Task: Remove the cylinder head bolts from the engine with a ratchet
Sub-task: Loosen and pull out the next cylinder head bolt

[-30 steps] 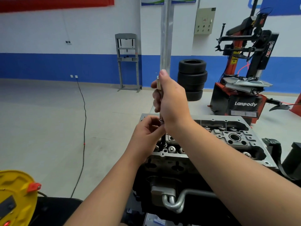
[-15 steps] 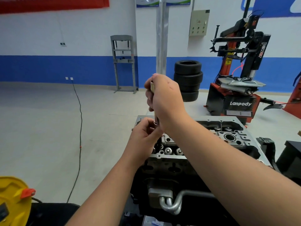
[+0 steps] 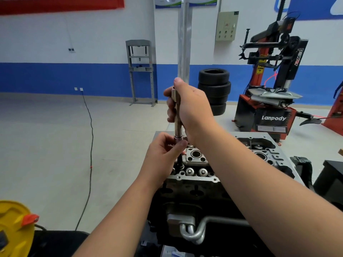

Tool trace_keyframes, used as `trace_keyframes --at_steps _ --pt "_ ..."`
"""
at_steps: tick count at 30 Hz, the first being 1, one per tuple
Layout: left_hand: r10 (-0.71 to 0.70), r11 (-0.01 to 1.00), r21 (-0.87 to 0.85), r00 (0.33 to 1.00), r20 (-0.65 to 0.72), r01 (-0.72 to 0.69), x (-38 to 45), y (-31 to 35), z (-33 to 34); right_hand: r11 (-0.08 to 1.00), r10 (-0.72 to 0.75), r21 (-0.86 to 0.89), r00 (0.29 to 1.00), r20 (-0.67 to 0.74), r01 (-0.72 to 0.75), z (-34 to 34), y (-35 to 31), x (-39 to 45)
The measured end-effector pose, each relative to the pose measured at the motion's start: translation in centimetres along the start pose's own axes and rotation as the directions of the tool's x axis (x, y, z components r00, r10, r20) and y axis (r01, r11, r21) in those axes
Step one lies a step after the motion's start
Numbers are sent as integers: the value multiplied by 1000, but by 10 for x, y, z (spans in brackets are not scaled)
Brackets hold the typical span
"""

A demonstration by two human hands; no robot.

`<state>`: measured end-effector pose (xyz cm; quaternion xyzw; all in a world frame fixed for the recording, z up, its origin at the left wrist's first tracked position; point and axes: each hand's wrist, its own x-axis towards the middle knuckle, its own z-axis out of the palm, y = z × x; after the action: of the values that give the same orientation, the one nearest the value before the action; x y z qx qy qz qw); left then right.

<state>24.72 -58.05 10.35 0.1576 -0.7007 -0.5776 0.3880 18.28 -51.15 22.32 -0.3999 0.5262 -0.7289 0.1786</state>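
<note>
Steel ratchet extension [image 3: 177,115] upright, socket end down

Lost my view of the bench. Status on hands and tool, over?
Right hand grips the upright extension bar. Left hand pinches its lower end above the cylinder head. Bolt hidden. Nothing blocking the tool.

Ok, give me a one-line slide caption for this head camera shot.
Right hand grips an upright extension bar while the left hand pinches its socket above the cylinder head.
</note>
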Motion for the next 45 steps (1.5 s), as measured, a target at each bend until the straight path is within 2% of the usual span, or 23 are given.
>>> trace_keyframes --at_steps 3,7,10,13,15,17,21,24,26,28,31,33,36,37,41,45 --pt "-6 999 -33 996 91 9 -1 -1 -4 994 71 81 996 48 -74 1 -1 2" --pt "-19 999 -47 983 182 28 -2 0 -8 996 37 77 989 142 -49 -3 2 -1" --pt "1 999 -36 986 167 6 -2 -1 -7 996 -22 85 992 128 11 -4 2 -4" --pt "28 999 -46 997 76 -24 -1 -2 -1 997 -71 -36 997 -15 71 1 0 -7" --pt "31 998 -48 999 12 -31 1 -3 2 991 -78 -112 995 -61 70 2 0 -6" --pt "24 999 -40 1000 12 -23 2 -4 2 991 -71 -115 997 -43 66 3 0 -6" --pt "0 999 -49 987 162 8 1 -3 -4 998 -26 53 999 -21 27 4 3 -5" --pt "10 999 -40 977 211 -2 -3 -2 -6 995 -61 84 997 42 57 1 7 -6" --pt "26 1000 -20 984 175 -23 -4 0 -5 991 -116 70 993 33 114 1 9 -8" --pt "20 1000 6 993 113 -20 -3 1 -2 986 -164 -19 986 -35 163 3 9 -7" --pt "6 1000 -22 1000 27 -5 1 0 1 987 -108 -128 990 -87 96 5 6 -2" --pt "4 1000 -21 1000 27 -3 3 -2 0 997 -56 -62 997 -50 52 6 5 -1" --pt "34 998 -50 990 136 -27 0 -5 -5 990 -19 142 998 67 9 9 7 -2" --pt "40 998 -54 985 167 -32 -1 -5 -7 987 -21 160 994 106 4 8 9 -2" --pt "55 997 -62 981 187 -44 -6 -5 -10 993 -102 70 982 156 92 9 12 -2" --pt "49 997 -62 995 85 -44 -4 -2 -7 985 -162 -58 985 64 165 14 11 -3"
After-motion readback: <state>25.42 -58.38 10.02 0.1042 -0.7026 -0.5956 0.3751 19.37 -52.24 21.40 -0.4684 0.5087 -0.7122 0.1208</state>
